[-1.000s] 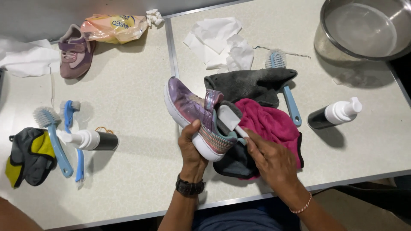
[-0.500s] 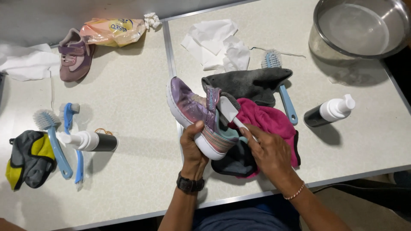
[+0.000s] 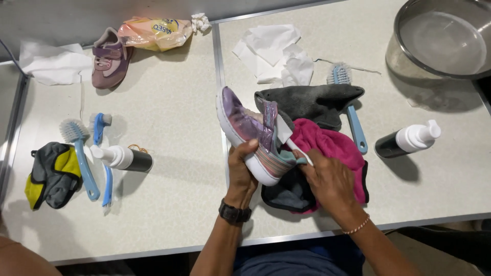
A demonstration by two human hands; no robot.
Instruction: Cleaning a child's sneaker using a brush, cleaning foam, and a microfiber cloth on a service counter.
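Head cam: left hand fingers grasping shoe sole; right hand fingers clenched on brush w/ bristles at tongue.

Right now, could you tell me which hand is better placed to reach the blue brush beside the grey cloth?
The right hand, probably: the blue brush lies on its side, while the left hand grips the shoe.
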